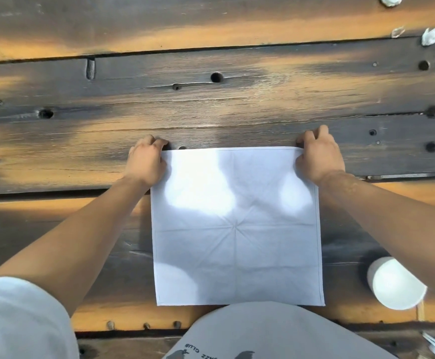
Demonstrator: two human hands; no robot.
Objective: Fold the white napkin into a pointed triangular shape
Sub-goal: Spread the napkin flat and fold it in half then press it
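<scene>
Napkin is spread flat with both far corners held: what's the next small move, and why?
Probably lift one far corner, say the one the right hand pinches, and carry it diagonally toward the opposite near corner. The white napkin lies open and square on the wooden table, no fold made yet, its diagonal creases meeting mid-cloth; the left hand can steady it.

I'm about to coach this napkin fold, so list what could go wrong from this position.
1. The left hand and right hand each pinch a far corner of the white napkin; uneven pulls could skew the fold, spoiling the point.
2. Old creases radiate from the napkin's centre, so a new fold may drift into one.
3. The white paper cup lies on its side near the napkin's right edge; the right forearm could knock it.
</scene>
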